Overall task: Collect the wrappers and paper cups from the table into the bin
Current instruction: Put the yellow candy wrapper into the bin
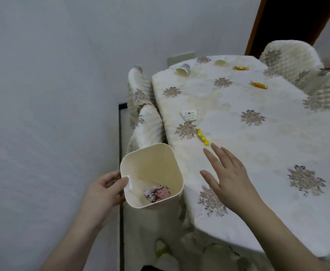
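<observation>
Wrappers and paper cups remain scattered over the table [277, 153], which fills the right half of the frame under a cream floral cloth. The yellow wrapper [202, 137] lies nearest, just beyond the fingertips of the right hand [225, 174]; that hand hovers flat over the cloth with fingers straight and spread, holding nothing, apparently positioned to reach this item first. Beyond it lies a white patterned wrapper [189, 115]. Toward the upper centre, a tipped paper cup [183, 69] lies on its side near the far edge, a second cup [220, 63] stands close to it, and two orange wrappers [240, 68] [258, 85] sit further right. The left hand [104, 190] grips the bin [172, 165] at lower centre, thumb over the rim and fingers outside the wall, holding it just beside the table edge, probably to shorten each transfer. Bin contents: one pink-and-dark patterned wrapper [157, 193] at the bottom; the rest is unoccupied.
</observation>
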`<state>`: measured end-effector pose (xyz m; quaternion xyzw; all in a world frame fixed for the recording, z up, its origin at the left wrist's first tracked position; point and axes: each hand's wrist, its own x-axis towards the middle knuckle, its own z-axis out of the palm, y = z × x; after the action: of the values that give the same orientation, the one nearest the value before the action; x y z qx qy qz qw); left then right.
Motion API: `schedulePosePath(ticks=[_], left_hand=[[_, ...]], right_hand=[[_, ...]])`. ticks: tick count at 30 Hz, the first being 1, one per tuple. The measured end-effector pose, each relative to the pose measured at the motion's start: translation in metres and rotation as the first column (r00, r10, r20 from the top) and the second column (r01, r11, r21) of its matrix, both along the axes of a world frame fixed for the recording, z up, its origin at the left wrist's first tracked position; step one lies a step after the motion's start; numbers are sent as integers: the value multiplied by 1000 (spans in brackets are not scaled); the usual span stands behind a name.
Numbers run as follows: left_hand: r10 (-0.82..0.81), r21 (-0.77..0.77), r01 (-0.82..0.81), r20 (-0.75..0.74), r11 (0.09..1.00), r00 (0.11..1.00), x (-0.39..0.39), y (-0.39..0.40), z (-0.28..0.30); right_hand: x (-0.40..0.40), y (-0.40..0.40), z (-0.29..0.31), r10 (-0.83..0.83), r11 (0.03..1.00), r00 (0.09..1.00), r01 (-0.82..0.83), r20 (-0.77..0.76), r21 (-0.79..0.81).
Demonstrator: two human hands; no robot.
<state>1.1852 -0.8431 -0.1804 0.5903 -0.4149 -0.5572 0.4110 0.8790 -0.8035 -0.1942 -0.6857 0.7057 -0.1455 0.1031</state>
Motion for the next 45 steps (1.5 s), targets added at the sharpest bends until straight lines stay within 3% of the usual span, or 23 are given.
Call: schedulePosePath(ticks=[9, 20, 35, 45], left_hand=[[173, -61, -171, 28, 983, 985, 68, 20, 1], [166, -21, -166, 25, 986, 986, 151, -16, -11], [125, -17, -125, -20, 992, 992, 188, -96, -18], [124, -14, -125, -20, 992, 992, 181, -197, -23]], right_hand=[[68, -26, 3, 202, 979, 978, -201, -42, 23], [166, -87, 3, 299, 954, 948, -298, -106, 31], [211, -150, -10, 216, 976, 963, -208, -160, 66], [201, -233, -25, 181, 982, 976, -173, -125, 69]])
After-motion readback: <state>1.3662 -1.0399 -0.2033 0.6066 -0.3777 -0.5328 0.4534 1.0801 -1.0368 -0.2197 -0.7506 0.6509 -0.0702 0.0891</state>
